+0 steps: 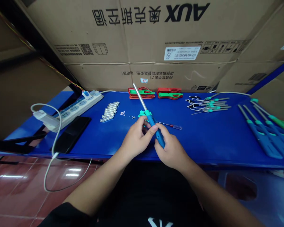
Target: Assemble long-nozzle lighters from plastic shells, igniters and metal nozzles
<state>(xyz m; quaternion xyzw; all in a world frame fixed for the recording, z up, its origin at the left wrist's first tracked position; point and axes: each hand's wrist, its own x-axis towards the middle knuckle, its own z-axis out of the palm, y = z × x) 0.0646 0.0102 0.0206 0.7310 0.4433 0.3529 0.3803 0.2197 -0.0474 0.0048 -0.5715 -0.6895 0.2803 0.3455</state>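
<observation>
Both of my hands grip one blue stick lighter [151,120], held tilted over the front of the table with its metal tube pointing away and to the left. My left hand [139,136] closes on the handle near the turquoise collar, thumb on top. Lower on the handle, my right hand [169,146] wraps the blue body from the right. Small turquoise plastic parts [142,114] lie just behind the lighter, partly hidden by it. A screwdriver [171,125] with a clear and red handle rests to the right of it.
Clear tubular parts [110,112] lie in a row at left. Red and green handle shells [142,92] stand stacked at the back. Wired tube assemblies [215,105] and blue lighters [262,132] lie right. A power strip [78,108] and phone [71,135] with cable occupy the left.
</observation>
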